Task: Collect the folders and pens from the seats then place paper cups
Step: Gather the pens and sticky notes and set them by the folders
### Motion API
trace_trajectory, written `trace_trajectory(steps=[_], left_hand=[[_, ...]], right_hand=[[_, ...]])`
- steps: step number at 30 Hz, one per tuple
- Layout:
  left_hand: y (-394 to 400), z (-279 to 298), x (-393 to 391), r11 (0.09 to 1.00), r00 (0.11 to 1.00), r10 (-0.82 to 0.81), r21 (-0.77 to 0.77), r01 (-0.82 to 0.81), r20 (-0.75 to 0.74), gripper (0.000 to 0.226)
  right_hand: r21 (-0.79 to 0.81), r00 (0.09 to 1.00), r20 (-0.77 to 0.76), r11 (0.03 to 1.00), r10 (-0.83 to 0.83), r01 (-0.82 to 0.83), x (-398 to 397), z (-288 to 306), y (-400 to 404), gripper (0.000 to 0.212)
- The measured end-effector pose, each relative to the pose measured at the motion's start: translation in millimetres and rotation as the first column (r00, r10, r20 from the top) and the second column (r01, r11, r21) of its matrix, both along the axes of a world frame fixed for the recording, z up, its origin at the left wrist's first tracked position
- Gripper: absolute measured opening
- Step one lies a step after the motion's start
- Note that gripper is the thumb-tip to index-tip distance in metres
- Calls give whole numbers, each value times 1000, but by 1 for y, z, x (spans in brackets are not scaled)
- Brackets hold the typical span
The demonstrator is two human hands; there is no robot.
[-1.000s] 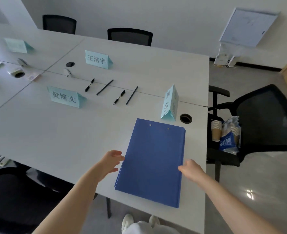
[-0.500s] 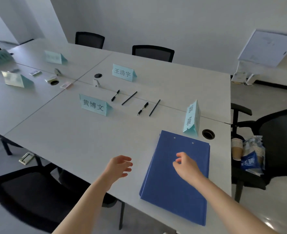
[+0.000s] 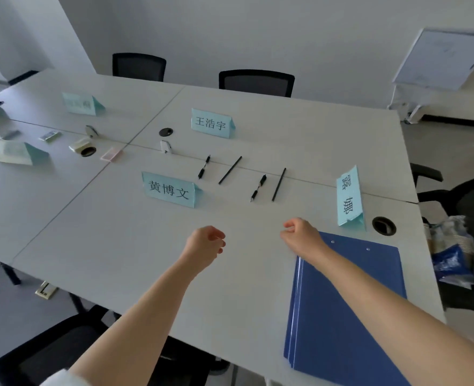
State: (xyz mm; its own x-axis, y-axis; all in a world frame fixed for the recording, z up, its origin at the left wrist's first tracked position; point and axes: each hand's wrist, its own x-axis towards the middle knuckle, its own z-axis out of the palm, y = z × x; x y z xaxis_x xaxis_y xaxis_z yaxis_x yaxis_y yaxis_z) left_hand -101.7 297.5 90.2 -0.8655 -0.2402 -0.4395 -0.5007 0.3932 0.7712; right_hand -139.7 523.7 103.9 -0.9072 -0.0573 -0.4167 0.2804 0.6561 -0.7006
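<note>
A stack of blue folders (image 3: pixel 341 307) lies flat at the table's near right edge. Beyond it lie two black click pens (image 3: pixel 204 170) (image 3: pixel 258 188) and two thin black pencils (image 3: pixel 230 170) (image 3: pixel 279 184) in a row near the table seam. My left hand (image 3: pixel 205 243) hovers over bare tabletop, fingers loosely curled, holding nothing. My right hand (image 3: pixel 302 234) hovers just past the folders' far left corner, fingers loosely curled and empty, its forearm crossing the folders. A sleeve of paper cups (image 3: pixel 450 243) in plastic wrap sits on the chair at right.
Light-blue name tents stand on the white table (image 3: pixel 105 246): one ahead of my left hand (image 3: pixel 170 190), one further back (image 3: pixel 212 123), one turned sideways by the folders (image 3: pixel 350 196). Cable holes (image 3: pixel 383 225) (image 3: pixel 166 131), small items at left, black chairs around.
Both hands have left the sides of the folder stack and moved forward over the table toward the pens. The view has shifted left and forward.
</note>
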Motion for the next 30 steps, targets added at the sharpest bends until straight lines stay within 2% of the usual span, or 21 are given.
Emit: trace_trajectory(steps=[6, 8, 11, 15, 22, 24, 30], left_hand=[[15, -11, -103, 940, 979, -204, -282, 191, -17, 20], [23, -22, -140, 916, 971, -240, -331, 226, 0, 23], [36, -42, -191, 886, 965, -259, -388, 252, 34, 25], [56, -70, -240, 829, 945, -321, -461, 315, 70, 26], [74, -118, -291, 794, 938, -318, -502, 342, 137, 27], [75, -129, -300, 800, 939, -308, -492, 343, 154, 28], [78, -150, -309, 803, 947, -296, -505, 317, 124, 17]], right_hand=[[-23, 991, 22, 991, -132, 133, -108, -14, -3, 41], [-31, 983, 55, 984, -173, 174, -144, -24, 0, 35], [-50, 969, 110, 973, -220, 227, -193, -43, 4, 15], [-17, 958, 153, 968, -243, 249, -242, -78, 12, 13], [106, 967, 134, 974, -214, 201, -292, -129, 0, 16], [177, 972, 124, 968, -201, 178, -303, -143, -7, 24], [370, 970, 101, 913, -221, 169, -312, -157, -22, 26]])
